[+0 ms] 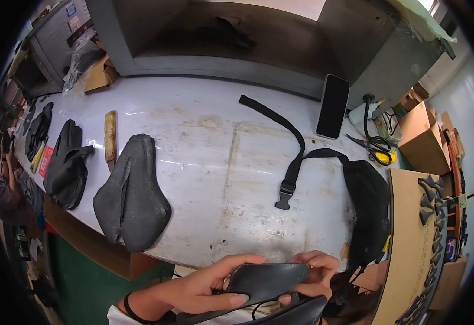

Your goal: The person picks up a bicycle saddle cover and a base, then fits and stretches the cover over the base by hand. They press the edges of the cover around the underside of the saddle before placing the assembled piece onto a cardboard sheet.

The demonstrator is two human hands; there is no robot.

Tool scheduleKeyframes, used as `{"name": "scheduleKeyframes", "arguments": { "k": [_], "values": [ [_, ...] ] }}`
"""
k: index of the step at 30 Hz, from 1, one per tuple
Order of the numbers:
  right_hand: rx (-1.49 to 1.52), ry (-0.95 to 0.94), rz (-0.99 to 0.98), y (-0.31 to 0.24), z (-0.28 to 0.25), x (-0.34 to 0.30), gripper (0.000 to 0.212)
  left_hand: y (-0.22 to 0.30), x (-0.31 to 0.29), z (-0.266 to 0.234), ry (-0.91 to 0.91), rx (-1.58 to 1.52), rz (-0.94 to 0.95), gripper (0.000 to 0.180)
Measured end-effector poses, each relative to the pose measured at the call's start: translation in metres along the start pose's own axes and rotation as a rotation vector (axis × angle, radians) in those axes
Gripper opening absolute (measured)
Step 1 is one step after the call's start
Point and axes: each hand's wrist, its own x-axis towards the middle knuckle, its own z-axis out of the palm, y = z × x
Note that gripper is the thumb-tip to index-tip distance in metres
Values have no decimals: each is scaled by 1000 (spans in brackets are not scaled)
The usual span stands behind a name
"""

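A white table [193, 135] spreads beyond the grip: buckled strap [285, 189] ahead, black bag [367, 208] rightward, grey padded piece [146, 195] leftward. Left hand [207, 287] and right hand [319, 271] clamp a dark panel [267, 281].

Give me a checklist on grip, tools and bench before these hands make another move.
1. Left hand gripping the dark piece: ok, thumb in front.
2. Right hand gripping its right end: cannot tell, fingers partly hidden.
3. Scissors away from both hands: ok, by the bench's right side.
4. Black strap away from both hands: ok, farther up the bench.
5. Underside of the dark piece: cannot tell, out of view.
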Motion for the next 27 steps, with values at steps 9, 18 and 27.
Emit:
{"name": "scheduleKeyframes", "arguments": {
  "k": [9, 18, 27],
  "values": [
    [169, -44, 98, -25, -3, -2, 19, -2, 1, 0, -31, -115, -61, 61],
    [115, 25, 44, -20, 1, -6, 20, -1, -1, 3, -69, -146, -66, 66],
    [-113, -243, -294, -33, -6, 4, 16, 37, 7, 5, 115, 1169, 267, 86]
  ]
}}
